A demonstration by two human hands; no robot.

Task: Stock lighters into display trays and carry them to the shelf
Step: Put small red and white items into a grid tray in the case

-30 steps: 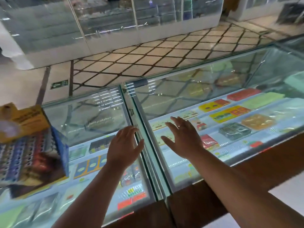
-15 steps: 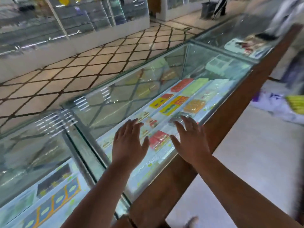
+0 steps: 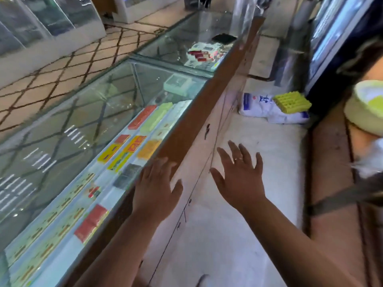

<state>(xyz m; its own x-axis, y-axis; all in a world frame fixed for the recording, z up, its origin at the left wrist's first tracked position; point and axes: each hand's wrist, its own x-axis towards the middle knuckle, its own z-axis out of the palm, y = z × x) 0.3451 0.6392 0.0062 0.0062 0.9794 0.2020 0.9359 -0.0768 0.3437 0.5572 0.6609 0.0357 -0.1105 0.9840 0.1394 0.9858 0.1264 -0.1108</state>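
Left hand [image 3: 155, 189]: fingers straight and spread, holding nothing, over the brown wooden rim [image 3: 192, 121] of the long glass display counter [image 3: 83, 131].
Right hand [image 3: 240, 177]: fingers splayed, empty, a ring [image 3: 238, 160] on 1 finger, above the pale floor [image 3: 279, 154].
Tray: yellow slotted plastic tray [image 3: 292, 101], lying on a white plastic bag [image 3: 257, 106] on the floor, well apart from both hands, ahead and to their right.
Axis: long side runs left-right, right end slightly nearer.
Writing: blue print on the bag, too blurred to read.
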